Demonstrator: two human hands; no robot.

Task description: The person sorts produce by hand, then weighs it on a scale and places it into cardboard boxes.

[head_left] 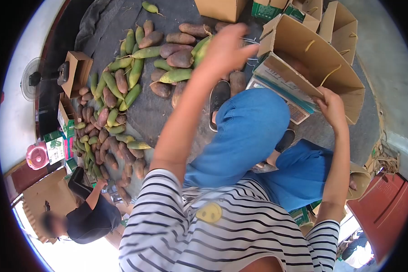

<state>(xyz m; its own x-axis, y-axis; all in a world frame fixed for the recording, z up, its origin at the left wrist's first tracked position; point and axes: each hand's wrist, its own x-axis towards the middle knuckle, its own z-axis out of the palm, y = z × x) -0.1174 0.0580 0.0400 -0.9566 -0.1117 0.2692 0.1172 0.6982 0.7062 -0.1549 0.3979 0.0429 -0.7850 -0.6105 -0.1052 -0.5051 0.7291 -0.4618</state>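
Note:
My left hand (226, 50), slightly blurred, is over the vegetables at the top centre, its thumb and fingers apart and nothing visible between them. Just beside it lie a green vegetable (201, 52) and brown ones (180, 59). My right hand (332, 108) is closed on the near upper edge of an open cardboard box (283, 75) at the right. Inside the box, something reddish brown (298, 63) is partly visible in shadow. White string handles show on the box's far wall.
Many green and brown vegetables (133, 75) lie on the dark floor sheet (156, 115). More open boxes (337, 27) stand at the upper right. My knees are beside the box. Another person (93, 220) is at the lower left, near a pink fan (37, 155) and cartons.

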